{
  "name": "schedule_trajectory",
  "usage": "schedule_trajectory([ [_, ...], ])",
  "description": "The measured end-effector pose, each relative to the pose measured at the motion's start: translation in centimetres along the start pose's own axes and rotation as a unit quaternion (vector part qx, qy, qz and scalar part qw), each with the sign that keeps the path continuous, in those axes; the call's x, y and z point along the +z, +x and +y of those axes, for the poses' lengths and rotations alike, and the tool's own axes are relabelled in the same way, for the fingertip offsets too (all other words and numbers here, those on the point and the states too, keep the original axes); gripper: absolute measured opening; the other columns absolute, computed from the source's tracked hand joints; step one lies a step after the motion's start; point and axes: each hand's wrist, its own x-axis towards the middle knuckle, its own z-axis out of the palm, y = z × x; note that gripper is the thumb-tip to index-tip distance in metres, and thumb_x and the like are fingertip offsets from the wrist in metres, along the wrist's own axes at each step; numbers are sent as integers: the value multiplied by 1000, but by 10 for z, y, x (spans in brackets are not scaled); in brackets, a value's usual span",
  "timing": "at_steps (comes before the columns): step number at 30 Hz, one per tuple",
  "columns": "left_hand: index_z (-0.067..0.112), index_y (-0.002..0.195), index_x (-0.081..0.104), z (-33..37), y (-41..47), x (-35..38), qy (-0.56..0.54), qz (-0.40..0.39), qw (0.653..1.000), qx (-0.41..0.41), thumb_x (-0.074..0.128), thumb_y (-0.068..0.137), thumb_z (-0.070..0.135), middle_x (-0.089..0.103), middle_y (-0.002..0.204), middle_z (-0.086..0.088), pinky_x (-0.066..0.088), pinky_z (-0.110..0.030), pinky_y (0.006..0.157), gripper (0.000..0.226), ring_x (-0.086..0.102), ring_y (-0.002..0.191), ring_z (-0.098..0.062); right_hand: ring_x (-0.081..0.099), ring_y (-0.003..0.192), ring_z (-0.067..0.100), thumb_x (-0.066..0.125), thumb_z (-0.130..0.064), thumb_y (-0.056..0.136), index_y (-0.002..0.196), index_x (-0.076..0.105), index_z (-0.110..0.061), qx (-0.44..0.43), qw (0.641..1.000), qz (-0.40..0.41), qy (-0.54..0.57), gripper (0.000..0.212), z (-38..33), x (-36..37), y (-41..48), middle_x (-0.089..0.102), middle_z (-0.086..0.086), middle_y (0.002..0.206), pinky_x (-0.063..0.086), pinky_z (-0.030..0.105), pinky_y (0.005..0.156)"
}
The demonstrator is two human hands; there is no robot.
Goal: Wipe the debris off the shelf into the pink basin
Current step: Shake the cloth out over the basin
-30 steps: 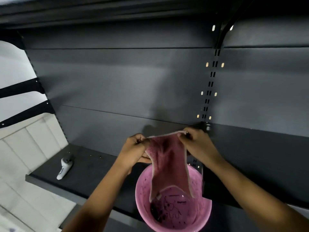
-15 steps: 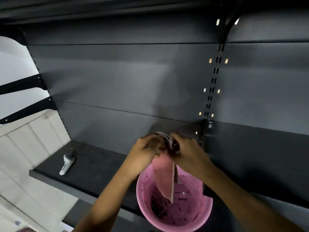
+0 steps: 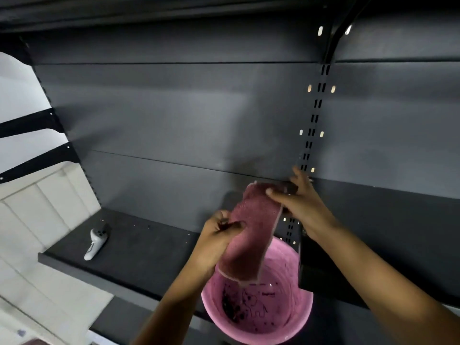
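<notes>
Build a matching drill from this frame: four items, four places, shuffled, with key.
Items
1. pink cloth
2. pink basin
3. white handheld controller
4. dark debris

Places
A. lying on the left part of the dark shelf
B. at the shelf's front edge, below the hands
C. on the basin's inside bottom
D. held between the left hand and the right hand, lower end hanging over the basin

Pairs: 1-D, 2-B, 3-A, 4-C

Bare shelf left of basin, controller at end
</notes>
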Motion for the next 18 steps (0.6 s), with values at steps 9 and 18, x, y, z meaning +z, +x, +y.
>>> schedule_trajectory([
  [9,3,102,53,8,-7,-9,49,-65,994,79,60,66,-6,61,85,-2,47,-25,77,38,59,83,-10,55,102,27,68,-30,76,107,58,-14,-159,891,-143,-401,37,28,25,-21,52,9,110,42,31,85],
  [18,20,82,57,-31,5,-29,224,-80,971,36,61,84,7,58,80,7,44,-29,74,14,54,79,-8,62,98,18,56,-34,78,88,62,-32,-173,852,-128,-476,12,36,20,-13,67,-8,82,30,33,85],
])
